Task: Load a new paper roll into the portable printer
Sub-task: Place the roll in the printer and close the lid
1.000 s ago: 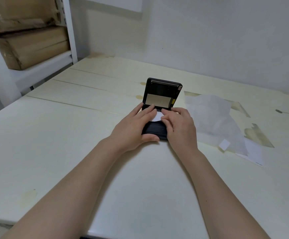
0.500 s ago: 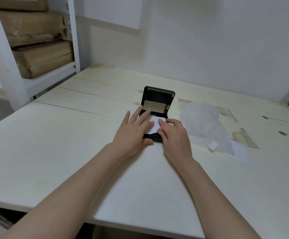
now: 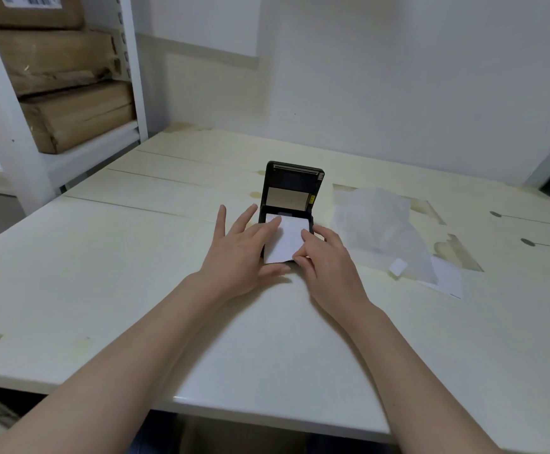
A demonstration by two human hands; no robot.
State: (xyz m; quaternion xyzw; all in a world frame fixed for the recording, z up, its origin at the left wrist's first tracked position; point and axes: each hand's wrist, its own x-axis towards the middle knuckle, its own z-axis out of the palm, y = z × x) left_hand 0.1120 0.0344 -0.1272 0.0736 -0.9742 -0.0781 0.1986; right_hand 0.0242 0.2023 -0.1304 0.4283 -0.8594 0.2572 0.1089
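Observation:
A small black portable printer [image 3: 291, 191] lies on the pale table [image 3: 136, 257] with its lid standing upright at the far side. A white strip of paper [image 3: 285, 239] runs out of the open compartment toward me, covering the printer's body. My left hand [image 3: 242, 253] rests flat at the printer's left, fingers spread, with the index fingertip pressing on the paper's far left corner. My right hand [image 3: 327, 260] pinches the paper's near right edge between thumb and fingers. The roll itself is hidden under the paper.
Crumpled translucent wrapping [image 3: 378, 224] lies right of the printer, with a small white sticker [image 3: 398, 267] and a white sheet [image 3: 447, 280] beside it. A white shelf [image 3: 14, 126] with cardboard boxes [image 3: 70, 116] stands at the left. The table's near edge is close to me.
The paper strip has been drawn farther out toward me, now covering the printer's body. My left fingers have spread. The view has pulled back and tilted up.

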